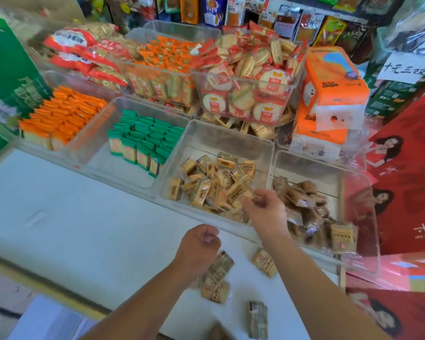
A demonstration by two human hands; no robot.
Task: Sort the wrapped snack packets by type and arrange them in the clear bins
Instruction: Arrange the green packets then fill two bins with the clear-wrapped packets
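The right hand (265, 209) reaches over the near rim of a clear bin (221, 133). Its fingers (249, 201) are curled and seem to pinch a tan packet (243, 196) at the near-right edge of the tan pile (214, 182), though blur softens the grip. Just to the right of those fingers, past the bin wall, darker packets (302, 200) lie in the neighbouring bin (329, 168), so the safe course is to let go well to the left of the wall and low over the heap, so that nothing bounces across. The left hand (199, 244) hangs over the bench (84, 204) with its fingers folded inward; I cannot tell whether they hold anything. Right under and beyond them lie loose packets (217, 278) not yet sorted. These look like mixed shades, so each wants a glance at its label before it is lifted towards either bin.
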